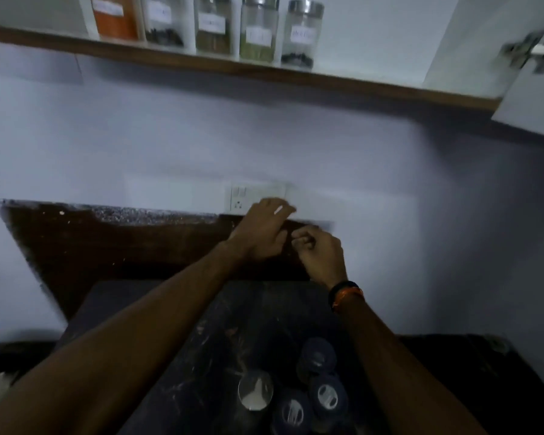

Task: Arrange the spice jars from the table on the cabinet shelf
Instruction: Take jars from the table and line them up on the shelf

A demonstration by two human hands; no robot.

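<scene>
Several glass spice jars with metal lids and white labels stand in a row on the wooden cabinet shelf at the top; the leftmost holds orange powder, the rightmost dark seeds. Several more jars sit on the dark table at the bottom, seen from above: one with a pale lid, the others with dark lids. My left hand and my right hand hover side by side above the table's far end, well below the shelf. The left hand's fingers are relaxed and empty. The right hand's fingers are curled with nothing visible in them.
An open white cabinet door with a metal hinge hangs at the upper right. A wall socket plate sits just behind my left hand. A brown board with a speckled top edge leans against the wall beyond the table.
</scene>
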